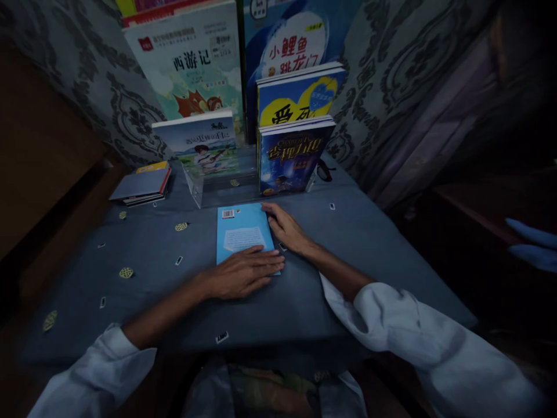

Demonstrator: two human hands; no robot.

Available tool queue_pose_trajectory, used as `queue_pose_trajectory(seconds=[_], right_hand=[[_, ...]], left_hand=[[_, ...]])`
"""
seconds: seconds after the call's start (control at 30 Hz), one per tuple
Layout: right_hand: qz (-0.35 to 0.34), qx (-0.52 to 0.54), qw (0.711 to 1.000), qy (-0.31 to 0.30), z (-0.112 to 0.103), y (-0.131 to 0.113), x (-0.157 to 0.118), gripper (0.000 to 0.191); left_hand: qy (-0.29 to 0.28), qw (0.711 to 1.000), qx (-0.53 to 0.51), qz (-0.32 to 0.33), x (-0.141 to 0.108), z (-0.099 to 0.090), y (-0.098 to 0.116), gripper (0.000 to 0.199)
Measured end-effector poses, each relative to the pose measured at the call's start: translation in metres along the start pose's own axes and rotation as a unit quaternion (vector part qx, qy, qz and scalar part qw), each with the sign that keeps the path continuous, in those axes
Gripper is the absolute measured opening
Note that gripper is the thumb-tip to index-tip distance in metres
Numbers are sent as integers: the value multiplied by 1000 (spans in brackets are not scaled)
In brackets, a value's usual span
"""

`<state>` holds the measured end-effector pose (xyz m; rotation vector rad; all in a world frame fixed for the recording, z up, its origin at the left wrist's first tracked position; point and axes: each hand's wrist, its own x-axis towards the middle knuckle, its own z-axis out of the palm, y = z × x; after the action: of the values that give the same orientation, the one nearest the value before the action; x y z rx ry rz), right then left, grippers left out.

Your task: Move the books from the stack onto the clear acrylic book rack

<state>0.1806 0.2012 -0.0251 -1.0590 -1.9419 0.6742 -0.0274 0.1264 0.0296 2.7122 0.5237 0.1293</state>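
A light blue book (243, 223) lies with its back cover up on the cloth-covered table, a barcode near its top left corner. Across its lower part rests my left hand (246, 271), flat, with the fingers stretched out to the right and reaching the book's right edge. My right hand (287, 227) is at the book's upper right corner, fingertips touching the edge and thumb apart from the fingers; its grip looks loose. The left hand covers the book's lower edge in part.
Behind the blue book, a clear acrylic stand (217, 188) holds several upright books, including a dark blue one (287, 159). A small stack of books (143, 183) lies at the back left. Dark glasses (324, 170) sit behind the stand's right side. Patterned curtain (383, 69) hangs behind.
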Motion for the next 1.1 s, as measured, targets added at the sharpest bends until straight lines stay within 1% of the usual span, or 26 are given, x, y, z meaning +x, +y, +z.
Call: queue_pose_trajectory(seconds=[0.07,0.1,0.17,0.23,0.3,0.4,0.43,0.5,0.57,0.67,0.77,0.83,0.93,1.03,1.1], right_hand=[[-5,-30,1000,-3,0,0,0,43],[-6,-43,999,-3,1,0,0,42],[-7,-60,998,-5,1,1,0,42],[-11,-74,997,-15,2,2,0,43],[-14,-93,995,-36,3,3,1,45],[-16,-146,986,-76,2,1,5,48],[-17,-167,982,-89,2,-1,8,50],[-21,-207,971,-114,3,-4,14,52],[-29,-236,961,-137,6,-10,21,54],[-55,-252,951,-172,15,-21,28,54],[-83,-245,944,-203,30,-38,24,54],[-97,-234,942,-218,39,-51,13,52],[-126,-195,944,-235,51,-70,-10,50],[-146,-155,946,-244,55,-84,-34,49],[-148,-146,947,-246,55,-88,-45,48]], left_hand=[[-14,1000,-18,5,-1,-1,6,46],[-18,1000,-24,1,-2,-2,5,46],[-13,999,-28,-19,-2,-5,-6,46],[12,998,-16,-52,-4,-8,-27,48],[51,994,6,-100,-9,-12,-56,49],[115,977,25,-179,-18,-17,-99,53],[137,971,24,-192,-21,-18,-110,54],[169,966,14,-195,-26,-18,-124,54],[191,964,4,-185,-29,-16,-130,53],[206,963,-1,-171,-30,-12,-130,51],[209,964,-3,-162,-29,-11,-130,51],[209,965,-4,-159,-28,-11,-130,51],[205,966,-3,-157,-29,-13,-129,51],[197,967,4,-161,-29,-14,-127,52],[186,968,9,-170,-30,-14,-125,53]])
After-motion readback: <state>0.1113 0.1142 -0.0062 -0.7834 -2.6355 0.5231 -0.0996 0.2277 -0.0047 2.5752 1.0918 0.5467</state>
